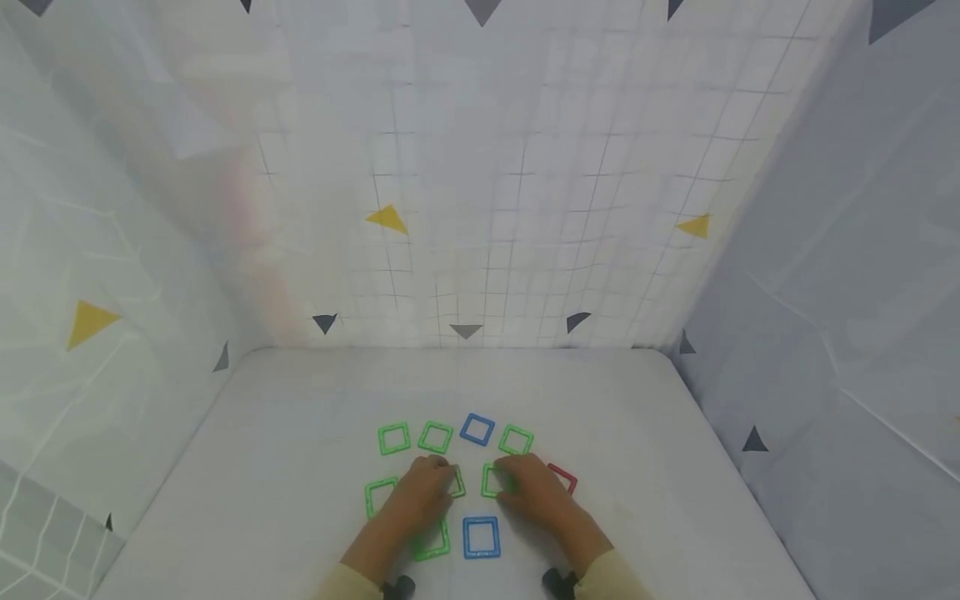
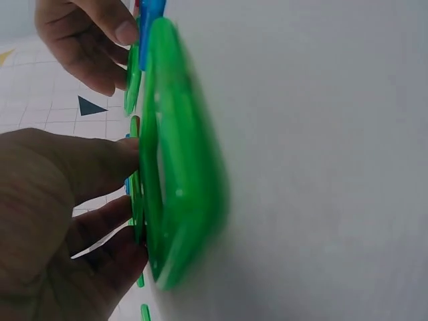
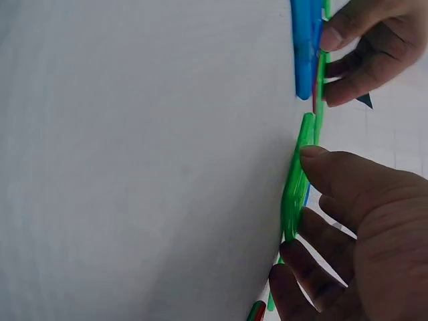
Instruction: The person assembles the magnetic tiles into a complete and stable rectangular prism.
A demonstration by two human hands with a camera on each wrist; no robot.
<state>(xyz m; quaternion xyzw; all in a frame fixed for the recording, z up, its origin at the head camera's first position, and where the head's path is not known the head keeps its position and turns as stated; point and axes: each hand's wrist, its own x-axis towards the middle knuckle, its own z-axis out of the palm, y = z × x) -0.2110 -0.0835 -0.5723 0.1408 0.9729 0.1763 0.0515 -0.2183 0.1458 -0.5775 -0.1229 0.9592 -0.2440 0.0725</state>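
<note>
On the white table, my left hand [image 1: 422, 493] holds a green square magnetic tile [image 1: 460, 482] between thumb and fingertips. My right hand [image 1: 537, 492] does likewise with another green square tile [image 1: 485, 481], its thumb on one edge in the right wrist view. A narrow gap separates these two tiles. Close to the left wrist camera, a blurred green tile [image 2: 190, 180] fills the foreground. Under the left forearm lies a partly covered green tile [image 1: 432, 554], and another green tile [image 1: 369, 502] sits left of that hand. A red tile [image 1: 566, 472] is half hidden behind the right hand.
Beyond the hands runs a row of a green tile [image 1: 393, 426], a second green tile [image 1: 432, 450], a blue tile [image 1: 481, 417] and a third green tile [image 1: 504, 439]. Nearer me, between the forearms, lies a blue tile [image 1: 481, 521]. Pale sheet walls [image 1: 480, 167] surround the table.
</note>
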